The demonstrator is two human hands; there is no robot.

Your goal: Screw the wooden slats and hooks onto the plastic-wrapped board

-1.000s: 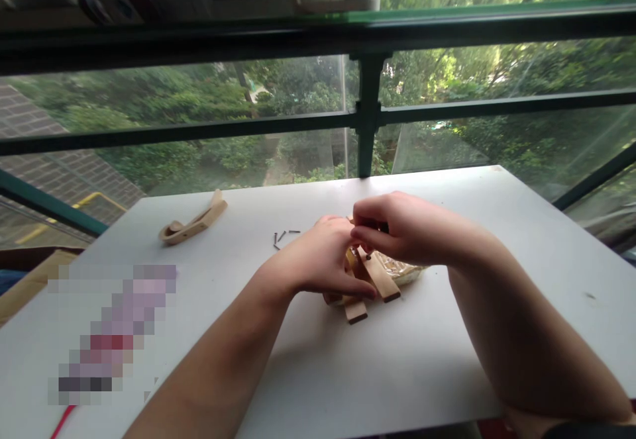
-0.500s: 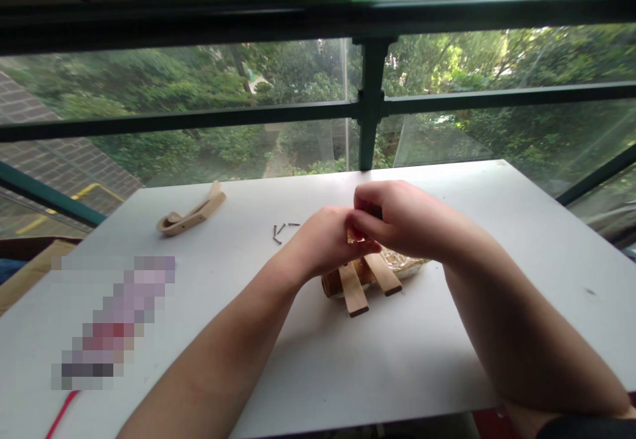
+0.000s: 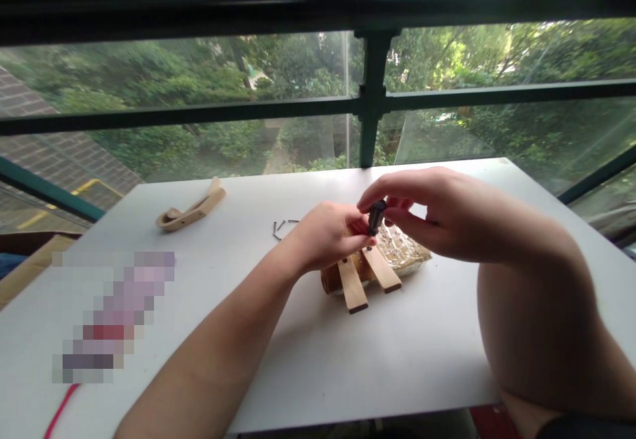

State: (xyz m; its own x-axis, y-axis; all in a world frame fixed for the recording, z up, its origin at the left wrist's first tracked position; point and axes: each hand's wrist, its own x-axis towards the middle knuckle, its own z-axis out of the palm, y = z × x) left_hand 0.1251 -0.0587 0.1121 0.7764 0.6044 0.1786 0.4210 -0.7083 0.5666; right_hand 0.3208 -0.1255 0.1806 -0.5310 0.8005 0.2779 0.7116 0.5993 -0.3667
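My left hand (image 3: 328, 235) is closed round a small wooden assembly (image 3: 355, 279) with two flat slats sticking out toward me, pressing it against the white table (image 3: 397, 353). My right hand (image 3: 432, 210) hovers just above it and pinches a small dark screwdriver-like tool (image 3: 375, 217) upright between thumb and fingers, its tip on the wood. A clear plastic bag of small parts (image 3: 402, 248) lies right behind the assembly, under my right hand.
Several dark screws (image 3: 281, 228) lie loose left of my hands. A curved wooden piece (image 3: 191, 209) rests at the table's far left. A blurred-out object (image 3: 112, 316) and a red cord (image 3: 62, 407) sit at the near left. A green railing with glass (image 3: 370, 104) stands behind the table.
My right hand has lifted and opened up a little, so the dark tool now shows between its fingers. The wooden slats shifted slightly left. The camera tilted down a bit.
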